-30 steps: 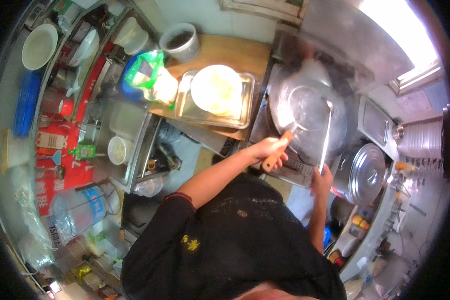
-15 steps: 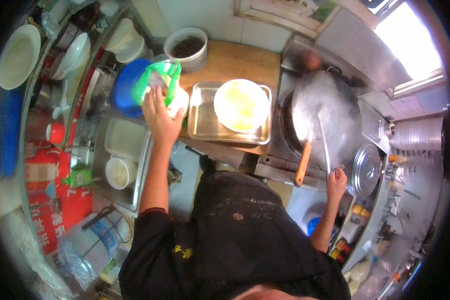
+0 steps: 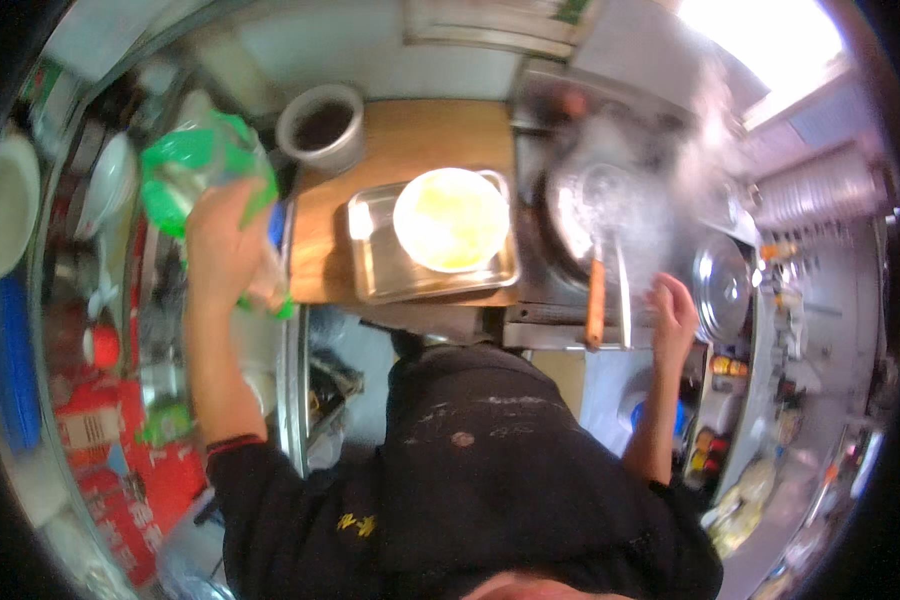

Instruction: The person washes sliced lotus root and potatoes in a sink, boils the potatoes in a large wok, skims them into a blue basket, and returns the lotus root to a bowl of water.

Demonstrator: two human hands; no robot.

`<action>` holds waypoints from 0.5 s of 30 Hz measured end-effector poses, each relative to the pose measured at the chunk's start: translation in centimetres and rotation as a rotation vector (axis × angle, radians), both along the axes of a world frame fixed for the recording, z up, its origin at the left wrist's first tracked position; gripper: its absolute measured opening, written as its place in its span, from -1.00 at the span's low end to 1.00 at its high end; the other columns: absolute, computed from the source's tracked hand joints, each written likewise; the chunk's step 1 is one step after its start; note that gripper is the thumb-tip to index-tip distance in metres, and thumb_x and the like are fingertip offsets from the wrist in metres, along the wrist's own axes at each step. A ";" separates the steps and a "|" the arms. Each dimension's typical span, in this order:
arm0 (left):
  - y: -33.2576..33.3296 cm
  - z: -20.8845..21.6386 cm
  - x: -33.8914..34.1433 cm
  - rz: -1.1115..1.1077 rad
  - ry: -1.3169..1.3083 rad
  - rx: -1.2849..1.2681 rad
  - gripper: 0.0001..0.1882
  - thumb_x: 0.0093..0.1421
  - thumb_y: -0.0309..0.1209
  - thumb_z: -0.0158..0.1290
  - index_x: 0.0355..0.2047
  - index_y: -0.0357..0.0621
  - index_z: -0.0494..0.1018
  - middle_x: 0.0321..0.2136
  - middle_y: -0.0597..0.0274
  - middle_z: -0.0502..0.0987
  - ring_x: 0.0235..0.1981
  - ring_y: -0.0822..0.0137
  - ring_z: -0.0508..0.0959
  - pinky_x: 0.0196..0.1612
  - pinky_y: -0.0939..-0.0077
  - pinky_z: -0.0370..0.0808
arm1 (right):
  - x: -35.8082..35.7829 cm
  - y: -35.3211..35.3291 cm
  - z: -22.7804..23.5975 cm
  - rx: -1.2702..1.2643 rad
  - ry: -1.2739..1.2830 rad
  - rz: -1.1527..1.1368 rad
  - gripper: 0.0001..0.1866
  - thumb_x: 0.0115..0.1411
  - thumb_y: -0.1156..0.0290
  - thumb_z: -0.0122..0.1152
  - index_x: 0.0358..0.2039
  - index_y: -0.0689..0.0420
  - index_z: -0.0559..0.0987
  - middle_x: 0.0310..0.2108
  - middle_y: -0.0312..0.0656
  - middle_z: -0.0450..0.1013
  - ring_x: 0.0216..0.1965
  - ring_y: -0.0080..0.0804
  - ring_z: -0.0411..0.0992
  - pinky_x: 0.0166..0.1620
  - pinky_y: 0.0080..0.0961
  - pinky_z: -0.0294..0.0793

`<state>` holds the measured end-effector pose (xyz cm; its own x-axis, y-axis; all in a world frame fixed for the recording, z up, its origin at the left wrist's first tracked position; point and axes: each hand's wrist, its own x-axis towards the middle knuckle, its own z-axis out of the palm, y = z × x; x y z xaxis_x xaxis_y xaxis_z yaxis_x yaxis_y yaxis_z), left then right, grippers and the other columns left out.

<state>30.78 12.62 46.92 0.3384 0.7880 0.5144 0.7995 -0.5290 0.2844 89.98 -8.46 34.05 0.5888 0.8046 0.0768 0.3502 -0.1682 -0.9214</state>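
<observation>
My left hand [image 3: 220,225] grips a green and clear plastic bag [image 3: 202,160] over the sink side at the left. The bag sags below my wrist, and motion smears it, so its contents cannot be made out. My right hand [image 3: 675,312] hovers in the air at the stove's near edge, fingers apart and loosely bent, holding nothing. Close to its left are a metal handle [image 3: 625,300] and a wooden-handled utensil [image 3: 595,300], both resting in a steaming wok [image 3: 568,215]. A white bowl of yellow food [image 3: 451,220] sits on a metal tray [image 3: 370,285].
A tub of dark contents [image 3: 320,125] stands at the back of the wooden board [image 3: 410,125]. Right of the wok is a round metal lid [image 3: 720,285]. Shelves with bowls [image 3: 5,205] line the left, beside a red printed sheet [image 3: 160,465].
My left hand has lifted the green bag and carried it left, off the worktop. My right hand has let go of the metal handle, which now rests in the wok.
</observation>
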 end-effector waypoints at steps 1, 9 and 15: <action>-0.6 2.1 2.7 -0.074 0.036 -0.004 -0.75 0.22 -0.47 0.25 -0.11 -0.28 0.62 -0.20 -0.07 0.67 -0.18 -0.07 0.64 -0.01 0.15 0.54 | 0.4 1.0 -0.8 -0.003 -0.045 0.039 -0.72 0.40 0.40 0.20 0.02 0.28 0.65 -0.14 -0.17 0.63 -0.15 -0.44 0.56 -0.05 -0.49 0.55; -7.1 12.5 18.8 -0.360 -0.471 0.055 -0.56 0.28 -0.24 0.32 -0.14 -0.50 0.61 -0.20 -0.05 0.68 -0.20 0.22 0.64 -0.06 0.27 0.58 | -1.0 6.0 1.0 -0.005 0.606 0.591 -0.29 0.44 0.22 0.21 0.51 0.02 0.19 0.32 0.10 0.33 0.25 -0.20 0.41 0.20 -0.26 0.51; -4.0 7.6 30.9 -0.545 -0.682 -0.143 -0.58 0.33 -0.32 0.27 0.07 -0.39 0.57 -0.11 0.02 0.63 -0.14 0.25 0.64 -0.03 0.37 0.59 | 8.9 4.3 -1.2 0.065 1.663 0.371 -0.33 0.51 0.01 0.04 0.47 0.10 0.26 0.31 0.10 0.37 0.26 -0.10 0.42 0.27 -0.17 0.50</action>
